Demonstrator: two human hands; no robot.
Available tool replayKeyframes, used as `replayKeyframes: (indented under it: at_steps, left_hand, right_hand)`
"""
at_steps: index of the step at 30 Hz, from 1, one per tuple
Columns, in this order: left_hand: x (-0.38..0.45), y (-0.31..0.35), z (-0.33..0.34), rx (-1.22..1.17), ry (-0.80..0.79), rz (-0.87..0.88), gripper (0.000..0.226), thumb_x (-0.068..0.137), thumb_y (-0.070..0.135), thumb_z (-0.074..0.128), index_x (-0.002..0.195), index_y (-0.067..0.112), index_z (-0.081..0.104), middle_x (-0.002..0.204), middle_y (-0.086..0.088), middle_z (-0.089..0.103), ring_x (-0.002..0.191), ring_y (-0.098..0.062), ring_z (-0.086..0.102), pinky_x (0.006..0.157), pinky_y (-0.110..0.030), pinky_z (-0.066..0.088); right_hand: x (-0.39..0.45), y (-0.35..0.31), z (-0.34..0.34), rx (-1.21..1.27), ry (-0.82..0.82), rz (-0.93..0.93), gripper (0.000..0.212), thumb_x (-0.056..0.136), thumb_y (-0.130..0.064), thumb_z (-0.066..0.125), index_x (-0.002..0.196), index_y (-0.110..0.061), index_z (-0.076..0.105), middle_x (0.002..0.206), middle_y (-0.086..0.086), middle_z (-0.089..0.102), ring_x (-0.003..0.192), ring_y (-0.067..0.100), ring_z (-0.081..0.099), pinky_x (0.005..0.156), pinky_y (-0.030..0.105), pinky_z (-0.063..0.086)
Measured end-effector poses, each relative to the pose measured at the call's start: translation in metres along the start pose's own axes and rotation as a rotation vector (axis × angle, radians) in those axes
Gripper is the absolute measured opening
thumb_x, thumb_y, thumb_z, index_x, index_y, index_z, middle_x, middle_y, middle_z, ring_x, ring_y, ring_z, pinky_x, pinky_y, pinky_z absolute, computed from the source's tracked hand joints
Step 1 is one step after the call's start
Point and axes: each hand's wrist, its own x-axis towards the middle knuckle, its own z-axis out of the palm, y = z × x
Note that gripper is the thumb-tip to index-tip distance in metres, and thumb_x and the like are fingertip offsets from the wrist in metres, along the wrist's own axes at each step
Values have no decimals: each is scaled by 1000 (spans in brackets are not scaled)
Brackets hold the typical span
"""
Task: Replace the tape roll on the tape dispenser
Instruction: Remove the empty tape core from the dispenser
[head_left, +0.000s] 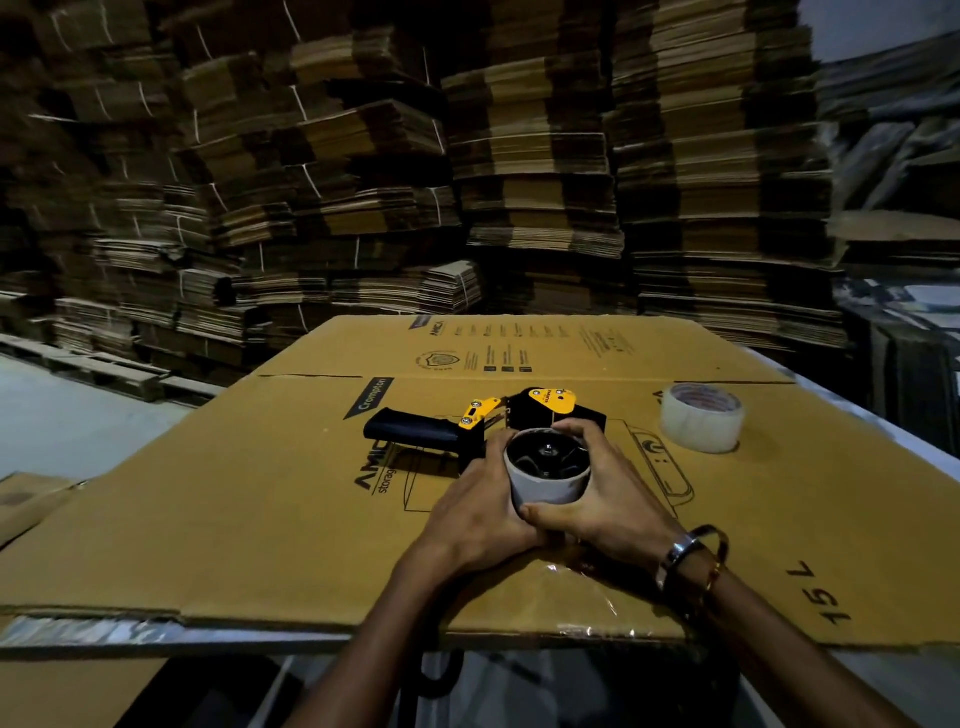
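Stacked cardboard (519, 156) behind; fresh tape roll (701, 423) right of gripped dispenser (467, 431).

You are looking into a dim storeroom where stacks of flattened cardboard (363, 171) are rising from eleven o'clock through one o'clock, filling the whole far side and leaning unevenly in brown and shadowed bands. Toward three o'clock, darker grey sheets (893, 156) are piling up against a pale wall patch (883, 26). At nine o'clock, a light concrete floor (67, 421) is showing, with wooden pallets (104, 371) lying along the foot of the stacks. In front of you, a large printed cardboard sheet (260, 519) is covering the work surface, catching most of the weak light.
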Motion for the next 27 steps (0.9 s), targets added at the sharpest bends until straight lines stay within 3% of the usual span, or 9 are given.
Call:
replayKeyframes:
  at_steps: [5, 7, 11, 13, 18, 22, 27]
  left_hand:
    - [-2, 4, -1, -39, 20, -8, 110, 49, 67, 71, 141, 39, 18, 130, 7, 54, 115, -14, 55, 95, -39, 52]
    - [-3, 4, -2, -51, 27, -22, 109, 49, 65, 74, 139, 42, 18, 129, 9, 55, 114, -14, 56, 95, -40, 52]
    - [-4, 6, -2, -37, 21, -32, 111, 52, 61, 79, 141, 39, 17, 133, 7, 53, 117, -15, 54, 96, -41, 51]
    - [-4, 7, -2, -42, 11, -34, 111, 53, 61, 80, 141, 39, 16, 134, 7, 52, 118, -14, 54, 98, -40, 51]
    - [-4, 6, -3, -58, -7, -37, 107, 53, 61, 77, 139, 41, 16, 132, 8, 53, 118, -14, 54, 98, -42, 50]
    - [-3, 3, -1, -58, -3, -24, 107, 53, 63, 76, 139, 42, 15, 133, 9, 51, 119, -13, 54, 98, -42, 50]
    - [-1, 0, 1, -61, 4, -11, 110, 54, 64, 78, 141, 41, 15, 134, 10, 51, 121, -12, 53, 99, -42, 51]
  right_hand:
    - [1, 1, 0, 75, -23, 61, 94, 48, -57, 84, 128, -50, 35, 129, -7, 53, 119, 16, 55, 94, 45, 54]
    - [0, -2, 0, 78, -40, 67, 105, 49, -58, 84, 137, -49, 27, 138, -5, 48, 127, 19, 50, 101, 47, 50]
    - [0, -6, 0, 65, -61, 83, 128, 62, -39, 91, 154, -40, 2, 152, -2, 38, 139, 21, 40, 114, 46, 38]
    - [1, -7, 0, 38, -58, 88, 124, 64, -38, 90, 154, -37, 5, 150, -1, 40, 137, 20, 42, 112, 43, 40]
    - [0, -8, 4, -4, 0, 72, 100, 62, -39, 88, 145, -29, 33, 133, -4, 55, 123, 16, 53, 96, 28, 48]
    - [-3, -4, 6, -15, 41, 57, 102, 48, -60, 79, 139, -39, 37, 127, -5, 57, 119, 16, 54, 99, 38, 51]
    - [-5, -5, 6, -43, 63, 23, 99, 46, -62, 75, 136, -43, 36, 127, -8, 57, 120, 15, 53, 98, 40, 51]
